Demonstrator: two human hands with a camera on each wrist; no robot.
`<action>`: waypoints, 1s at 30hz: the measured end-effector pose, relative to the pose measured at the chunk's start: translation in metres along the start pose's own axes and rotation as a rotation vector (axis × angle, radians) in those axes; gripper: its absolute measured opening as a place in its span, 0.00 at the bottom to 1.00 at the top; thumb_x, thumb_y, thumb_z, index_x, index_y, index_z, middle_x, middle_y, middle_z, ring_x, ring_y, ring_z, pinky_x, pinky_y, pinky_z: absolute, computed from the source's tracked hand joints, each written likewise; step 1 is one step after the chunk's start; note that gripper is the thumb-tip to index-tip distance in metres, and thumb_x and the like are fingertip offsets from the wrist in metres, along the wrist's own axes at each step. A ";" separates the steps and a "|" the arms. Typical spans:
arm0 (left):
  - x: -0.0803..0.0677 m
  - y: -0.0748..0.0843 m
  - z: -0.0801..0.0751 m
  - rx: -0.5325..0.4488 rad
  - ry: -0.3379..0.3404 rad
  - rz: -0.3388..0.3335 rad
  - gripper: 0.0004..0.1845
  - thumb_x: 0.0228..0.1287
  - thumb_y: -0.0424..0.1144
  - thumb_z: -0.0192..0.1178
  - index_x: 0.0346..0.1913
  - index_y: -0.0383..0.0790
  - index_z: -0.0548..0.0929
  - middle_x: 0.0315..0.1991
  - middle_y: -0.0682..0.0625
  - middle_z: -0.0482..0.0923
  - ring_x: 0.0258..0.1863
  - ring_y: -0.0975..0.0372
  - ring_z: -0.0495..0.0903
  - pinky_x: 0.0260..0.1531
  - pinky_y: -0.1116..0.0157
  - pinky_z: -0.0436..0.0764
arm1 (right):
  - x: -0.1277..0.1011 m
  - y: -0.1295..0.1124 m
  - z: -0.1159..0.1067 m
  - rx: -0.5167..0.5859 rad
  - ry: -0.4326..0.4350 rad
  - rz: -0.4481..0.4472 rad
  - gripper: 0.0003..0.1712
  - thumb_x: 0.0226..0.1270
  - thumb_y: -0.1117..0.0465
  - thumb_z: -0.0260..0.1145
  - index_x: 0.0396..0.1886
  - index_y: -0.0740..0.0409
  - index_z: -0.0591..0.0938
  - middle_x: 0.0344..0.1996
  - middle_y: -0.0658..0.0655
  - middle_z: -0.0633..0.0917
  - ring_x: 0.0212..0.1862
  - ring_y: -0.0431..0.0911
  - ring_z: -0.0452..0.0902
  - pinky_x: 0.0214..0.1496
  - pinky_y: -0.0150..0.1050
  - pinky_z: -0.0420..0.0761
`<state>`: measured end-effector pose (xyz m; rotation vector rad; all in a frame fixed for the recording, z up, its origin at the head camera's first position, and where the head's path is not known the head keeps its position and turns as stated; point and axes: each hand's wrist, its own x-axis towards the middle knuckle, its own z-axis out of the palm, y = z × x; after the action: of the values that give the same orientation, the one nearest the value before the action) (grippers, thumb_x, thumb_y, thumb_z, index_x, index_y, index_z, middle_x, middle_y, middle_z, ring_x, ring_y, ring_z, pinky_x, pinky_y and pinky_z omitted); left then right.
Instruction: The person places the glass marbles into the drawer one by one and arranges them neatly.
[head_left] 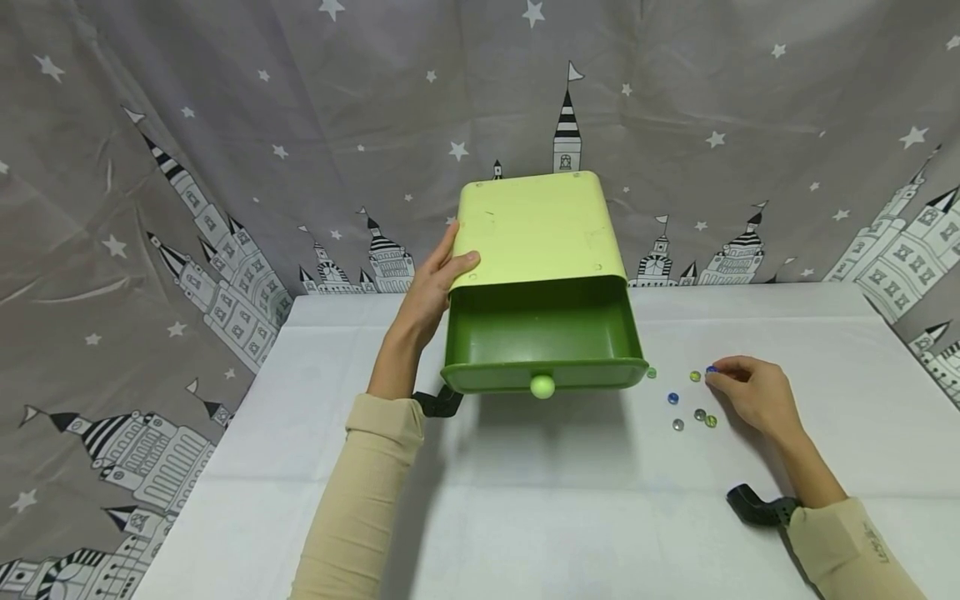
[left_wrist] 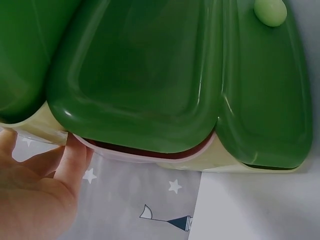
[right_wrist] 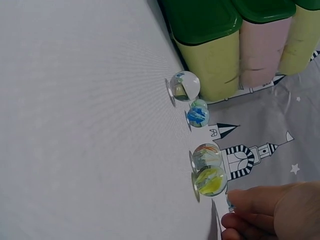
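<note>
On the white tablecloth [head_left: 570,500], the right hand [head_left: 753,396] rests at the near right with its fingers curled, pinching a blue marble [head_left: 711,368] at the fingertips [right_wrist: 235,220]. Just left of that hand a loose cluster of glass marbles [head_left: 693,408] lies on the cloth, blue, green, yellow and clear ones, a little apart from each other. Farther left stands the green drawer box [head_left: 536,242], its dark green top drawer [head_left: 543,346] pulled open, with a pale round knob [head_left: 542,387] on its front. The left hand [head_left: 435,279] grips the box's pale upper left edge, thumb on top. Behind hangs a grey castle-and-star curtain [head_left: 225,167].
</note>
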<state>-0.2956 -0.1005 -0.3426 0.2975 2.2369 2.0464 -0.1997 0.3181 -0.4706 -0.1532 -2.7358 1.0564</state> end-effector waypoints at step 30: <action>0.000 0.000 -0.001 0.011 0.003 -0.006 0.39 0.66 0.55 0.59 0.76 0.74 0.53 0.78 0.58 0.46 0.76 0.55 0.47 0.64 0.32 0.48 | -0.013 -0.034 -0.020 0.092 0.013 -0.017 0.19 0.70 0.56 0.66 0.48 0.69 0.85 0.42 0.66 0.86 0.39 0.35 0.72 0.39 0.34 0.69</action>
<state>-0.2959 -0.1012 -0.3421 0.2890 2.2488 2.0333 -0.1830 0.3036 -0.4356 -0.1215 -2.6657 1.1694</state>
